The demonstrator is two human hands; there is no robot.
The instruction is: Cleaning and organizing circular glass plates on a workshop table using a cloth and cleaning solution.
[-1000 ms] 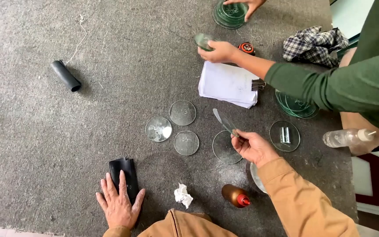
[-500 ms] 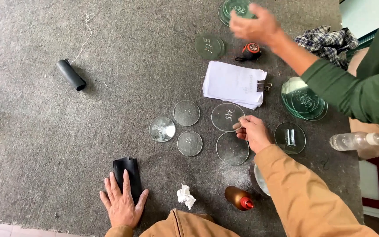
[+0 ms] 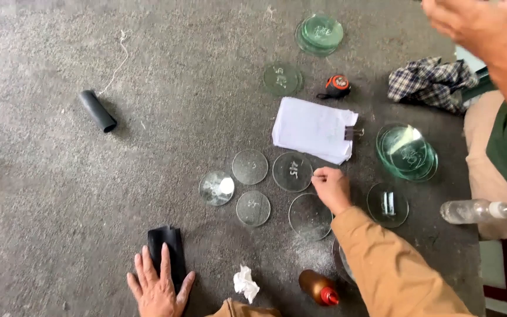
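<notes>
While left hand (image 3: 158, 287) lies flat, fingers spread, right hand (image 3: 331, 188) pinches marked glass disc (image 3: 292, 171), five discs clustered.

Head camera looks steeply down, fairly near, at grey floor (image 3: 60, 235); tilt perhaps slight.

A: Lighting? Even, soft daylight, no hard shadows on the grey floor (image 3: 60, 223).
B: Faint shadow beside the black tube (image 3: 97, 110). Glare?
A: Small white glint on one glass disc (image 3: 216, 188); the green discs (image 3: 407, 151) show pale reflections.
B: Blur?
A: The other person's hand (image 3: 476, 26) at top right is motion-blurred. Centre fairly sharp, slightly soft compression overall.
</notes>
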